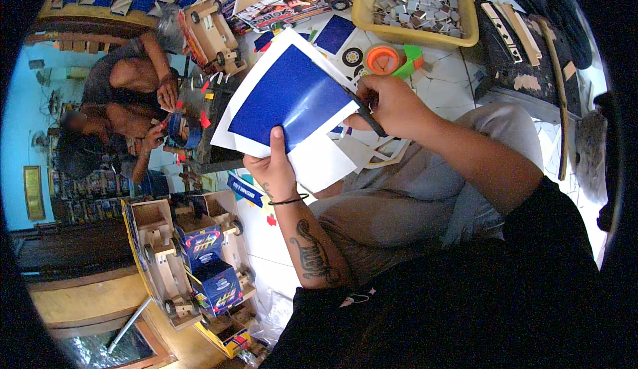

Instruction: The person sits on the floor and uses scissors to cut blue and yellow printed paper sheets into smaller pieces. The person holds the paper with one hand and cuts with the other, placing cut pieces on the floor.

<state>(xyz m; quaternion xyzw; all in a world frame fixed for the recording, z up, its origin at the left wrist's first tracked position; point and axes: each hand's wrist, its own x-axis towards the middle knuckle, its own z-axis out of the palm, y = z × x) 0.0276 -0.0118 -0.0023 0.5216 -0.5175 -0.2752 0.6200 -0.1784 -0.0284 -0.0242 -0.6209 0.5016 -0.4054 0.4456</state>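
My left hand (272, 168) pinches a white-edged sheet with a large blue panel (282, 96), thumb on top near its lower edge. The sheet is tilted, and light glints off the blue. In my right hand (399, 106) is a pair of dark scissors (369, 118), closed in by the fingers and set against the sheet's right edge. How wide the blades stand cannot be made out. White paper pieces (325, 159) lie below the sheet, over my lap.
A yellow basin (362, 20) of small metallic pieces stands ahead, near an orange tape roll (382, 58) and blue cutouts (334, 34). Wooden toy trucks (156, 226) stack at left. Another person's hand (167, 95) works at a low dark table. A black board (505, 70) holds wooden strips.
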